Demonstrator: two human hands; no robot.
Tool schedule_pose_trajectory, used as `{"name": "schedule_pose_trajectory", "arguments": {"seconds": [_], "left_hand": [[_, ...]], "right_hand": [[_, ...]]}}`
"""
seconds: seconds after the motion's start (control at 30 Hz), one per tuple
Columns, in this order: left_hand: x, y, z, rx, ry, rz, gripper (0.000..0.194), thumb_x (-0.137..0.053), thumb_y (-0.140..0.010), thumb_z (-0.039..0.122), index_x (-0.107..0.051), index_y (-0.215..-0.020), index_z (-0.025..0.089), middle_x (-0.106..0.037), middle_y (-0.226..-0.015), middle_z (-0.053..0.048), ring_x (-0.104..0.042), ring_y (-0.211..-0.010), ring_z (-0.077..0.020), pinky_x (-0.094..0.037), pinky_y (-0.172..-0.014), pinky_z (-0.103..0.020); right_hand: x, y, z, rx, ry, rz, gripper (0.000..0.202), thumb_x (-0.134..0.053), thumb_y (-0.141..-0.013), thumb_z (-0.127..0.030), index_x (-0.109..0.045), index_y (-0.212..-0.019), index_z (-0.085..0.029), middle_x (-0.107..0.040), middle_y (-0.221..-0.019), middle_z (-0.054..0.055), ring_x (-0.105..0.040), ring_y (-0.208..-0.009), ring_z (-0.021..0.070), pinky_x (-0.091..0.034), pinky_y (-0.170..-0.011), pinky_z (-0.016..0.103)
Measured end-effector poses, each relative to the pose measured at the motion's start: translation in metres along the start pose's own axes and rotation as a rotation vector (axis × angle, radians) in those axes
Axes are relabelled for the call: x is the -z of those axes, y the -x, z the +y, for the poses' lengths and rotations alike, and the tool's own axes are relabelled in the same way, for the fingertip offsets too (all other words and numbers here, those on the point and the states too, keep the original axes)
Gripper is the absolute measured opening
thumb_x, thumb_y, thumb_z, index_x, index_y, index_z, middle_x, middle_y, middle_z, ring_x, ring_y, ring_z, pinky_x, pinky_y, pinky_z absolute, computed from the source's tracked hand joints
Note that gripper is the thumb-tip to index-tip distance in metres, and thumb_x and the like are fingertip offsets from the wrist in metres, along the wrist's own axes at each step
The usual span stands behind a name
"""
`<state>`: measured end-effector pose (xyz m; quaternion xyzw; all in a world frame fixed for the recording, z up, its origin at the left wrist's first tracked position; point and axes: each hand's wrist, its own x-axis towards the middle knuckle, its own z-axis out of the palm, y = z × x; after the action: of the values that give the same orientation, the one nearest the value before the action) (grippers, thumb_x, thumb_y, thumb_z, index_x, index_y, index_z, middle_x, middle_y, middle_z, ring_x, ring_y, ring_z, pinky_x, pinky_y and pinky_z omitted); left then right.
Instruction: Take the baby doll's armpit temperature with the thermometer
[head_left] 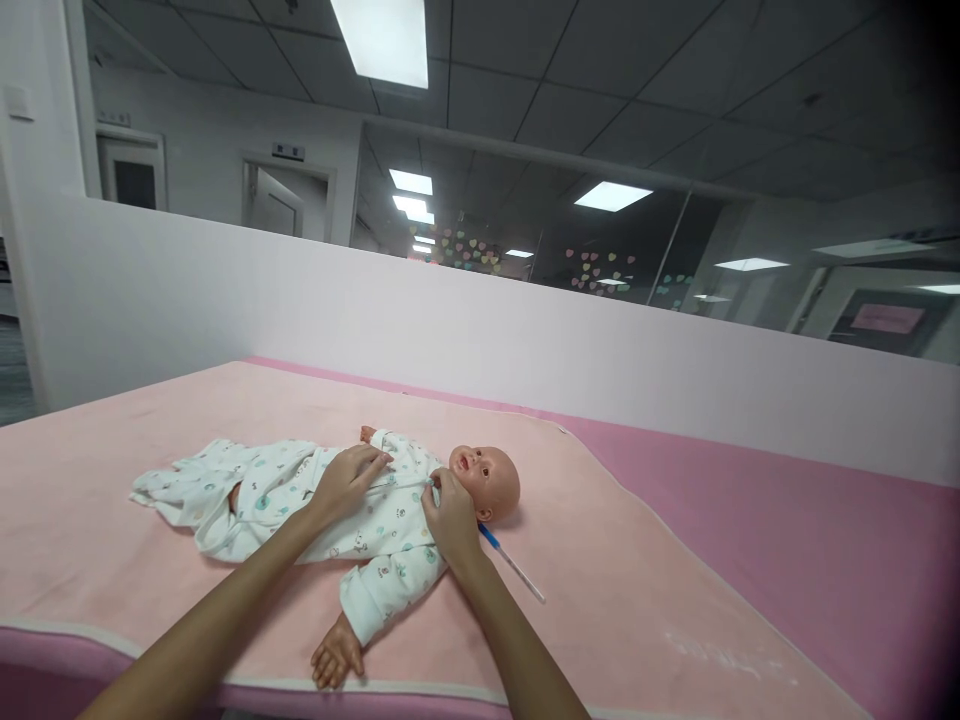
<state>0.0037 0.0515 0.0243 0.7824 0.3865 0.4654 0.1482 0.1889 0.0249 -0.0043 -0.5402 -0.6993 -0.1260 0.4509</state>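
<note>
A bald baby doll (491,482) lies on its back, head to the right, mouth open. It wears a white baby outfit (397,515) with small green and brown prints. My left hand (351,487) rests over the chest, fingers bent and gripping the front of the outfit. At the collar below the doll's chin, my right hand (452,515) pinches the fabric between thumb and fingers. The doll's near arm (397,590) stretches toward the front edge with its palm up. Beside the neck, partly hidden by my right hand, lies a thin white stick with a blue end (514,567).
Under the doll is a pale pink mat (637,600) with a light border, on a darker pink padded surface (787,540). A low white wall (525,340) runs behind it. Glass panels with heart-shaped stickers (465,250) and doors stand beyond.
</note>
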Motion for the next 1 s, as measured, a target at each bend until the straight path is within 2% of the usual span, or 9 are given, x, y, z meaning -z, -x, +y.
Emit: {"name": "schedule_pose_trajectory", "arguments": {"seconds": [0.07, 0.17, 0.27, 0.43, 0.63, 0.8, 1.0], "left_hand": [[0.005, 0.001, -0.003, 0.026, 0.079, -0.046, 0.042, -0.031, -0.088, 0.043, -0.066, -0.091, 0.020, -0.066, -0.096, -0.003, -0.057, -0.093, -0.0180, -0.042, -0.086, -0.030], [0.009, 0.003, -0.004, -0.002, 0.141, -0.146, 0.037, -0.037, -0.087, 0.041, -0.066, -0.098, 0.021, -0.066, -0.101, -0.004, -0.056, -0.097, -0.0187, -0.041, -0.090, -0.032], [0.010, 0.005, -0.004, -0.010, 0.165, -0.144, 0.030, -0.046, -0.082, 0.035, -0.064, -0.102, 0.021, -0.065, -0.103, -0.004, -0.057, -0.095, -0.0189, -0.044, -0.087, -0.032], [0.006, 0.005, -0.003, 0.005, 0.187, -0.060, 0.027, -0.045, -0.081, 0.027, -0.066, -0.097, 0.020, -0.068, -0.093, -0.004, -0.060, -0.087, -0.0171, -0.046, -0.081, -0.030], [0.000, 0.004, 0.000, -0.072, -0.049, -0.056, 0.023, -0.046, -0.079, 0.024, -0.068, -0.085, 0.023, -0.068, -0.087, -0.001, -0.058, -0.084, -0.0175, -0.044, -0.080, -0.030], [-0.001, 0.006, 0.001, -0.121, -0.163, -0.057, 0.025, -0.045, -0.078, 0.022, -0.066, -0.090, 0.024, -0.065, -0.092, -0.002, -0.056, -0.089, -0.0187, -0.041, -0.082, -0.031], [0.000, 0.007, 0.001, -0.161, -0.206, -0.091, 0.029, -0.047, -0.072, 0.018, -0.063, -0.095, 0.025, -0.062, -0.095, -0.002, -0.054, -0.090, -0.0190, -0.040, -0.083, -0.032]], "right_hand": [[0.001, -0.002, -0.005, 0.069, 0.074, 0.020, 0.021, -0.038, -0.078, -0.012, -0.054, -0.089, -0.017, -0.060, -0.080, 0.006, -0.055, -0.073, 0.0169, -0.041, -0.061, 0.025], [0.000, -0.011, -0.017, 0.326, 0.178, -0.066, 0.025, -0.039, -0.076, -0.008, -0.055, -0.093, -0.018, -0.059, -0.091, 0.009, -0.053, -0.084, 0.0192, -0.041, -0.064, 0.026], [-0.004, -0.020, -0.028, 0.485, 0.224, -0.178, 0.016, -0.044, -0.074, -0.010, -0.055, -0.081, -0.019, -0.058, -0.078, 0.006, -0.051, -0.077, 0.0189, -0.036, -0.056, 0.026], [-0.010, -0.023, -0.033, 0.423, 0.208, -0.120, 0.010, -0.047, -0.071, -0.013, -0.054, -0.074, -0.019, -0.054, -0.071, 0.004, -0.047, -0.070, 0.0172, -0.029, -0.051, 0.026], [-0.011, -0.016, -0.029, 0.321, 0.147, -0.073, 0.005, -0.048, -0.071, -0.016, -0.052, -0.071, -0.020, -0.053, -0.074, 0.003, -0.046, -0.074, 0.0171, -0.032, -0.057, 0.027], [-0.011, -0.014, -0.031, 0.266, 0.062, -0.073, 0.009, -0.048, -0.069, -0.013, -0.050, -0.075, -0.019, -0.053, -0.080, 0.003, -0.045, -0.079, 0.0182, -0.034, -0.067, 0.029], [-0.011, -0.012, -0.033, 0.233, -0.014, -0.037, 0.006, -0.047, -0.071, -0.014, -0.048, -0.074, -0.019, -0.054, -0.075, 0.002, -0.045, -0.076, 0.0177, -0.031, -0.070, 0.031]]}}
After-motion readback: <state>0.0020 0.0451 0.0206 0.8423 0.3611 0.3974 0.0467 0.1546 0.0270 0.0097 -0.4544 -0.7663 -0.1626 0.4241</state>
